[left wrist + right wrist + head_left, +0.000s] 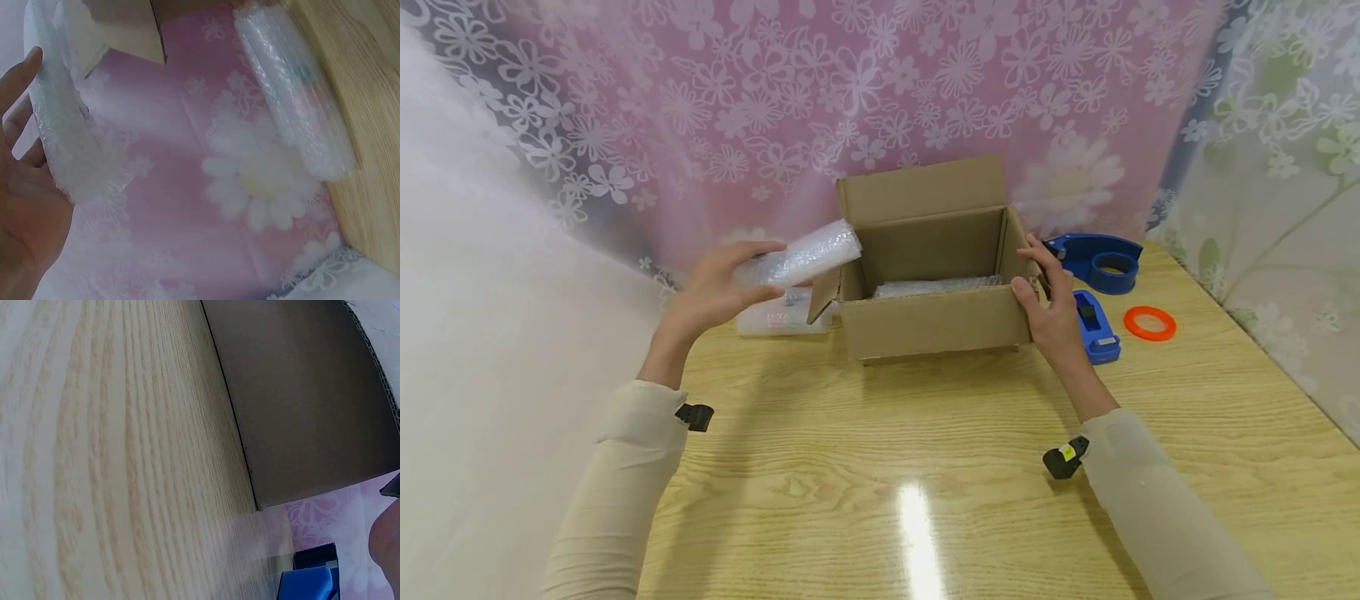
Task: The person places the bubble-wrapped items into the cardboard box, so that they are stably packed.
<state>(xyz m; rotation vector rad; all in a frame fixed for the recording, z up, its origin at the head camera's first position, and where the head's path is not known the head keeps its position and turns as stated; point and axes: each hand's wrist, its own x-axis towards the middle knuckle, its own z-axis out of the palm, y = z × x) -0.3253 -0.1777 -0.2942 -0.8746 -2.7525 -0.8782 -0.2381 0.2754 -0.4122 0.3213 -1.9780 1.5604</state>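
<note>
My left hand grips a bubble-wrapped package between thumb and fingers, raised at the left edge of an open cardboard box. In the left wrist view this package lies along the fingers; the wrap hides what it contains. Inside the box, more bubble wrap shows above the front wall. My right hand holds the box's front right corner, thumb at the front wall and fingers at the right side. The right wrist view catches the box's wall and little of the hand.
Another bubble-wrapped package lies on the wooden table left of the box. To the right are a blue tape dispenser, a smaller blue tool and an orange ring. A flowered curtain hangs behind.
</note>
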